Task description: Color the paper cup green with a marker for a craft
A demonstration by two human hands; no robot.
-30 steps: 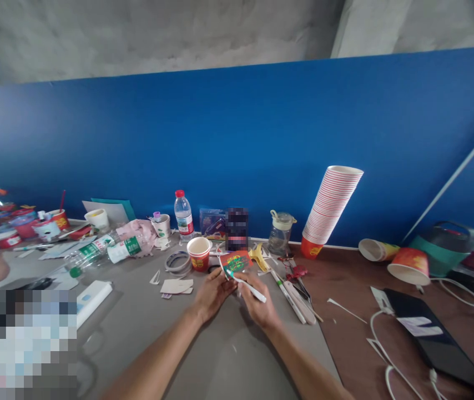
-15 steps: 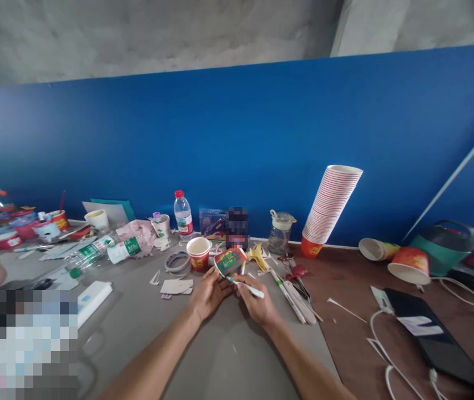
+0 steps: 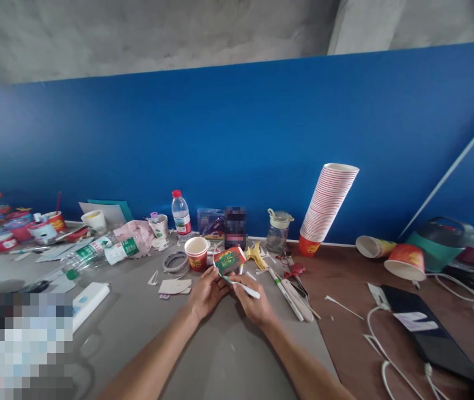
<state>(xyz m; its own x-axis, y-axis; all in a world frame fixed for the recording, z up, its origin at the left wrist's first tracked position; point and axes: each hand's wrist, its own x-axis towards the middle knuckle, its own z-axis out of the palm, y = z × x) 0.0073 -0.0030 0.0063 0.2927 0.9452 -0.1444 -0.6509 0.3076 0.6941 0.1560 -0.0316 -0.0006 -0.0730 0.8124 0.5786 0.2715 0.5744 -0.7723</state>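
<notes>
My left hand holds a paper cup tipped on its side; dark green covers much of its red wall around yellow lettering. In my right hand is a white marker pen, its green tip at the cup's lower left edge. Just behind my left hand stands a red and white paper cup, upright. Beside my right hand lie a white marker with a green band and a pinkish flat-handled tool. A yellow peel-like piece rests behind them.
A tall leaning stack of paper cups rises at the right. Rolls of tape, a water bottle and a glass jar stand at the back. Plastic bottles lie left; a black tablet-like device with white cables lies right.
The pen tip has shifted slightly left along the cup. The whole view has moved a little, and the other person's hand at far left has drawn back toward the edge.
</notes>
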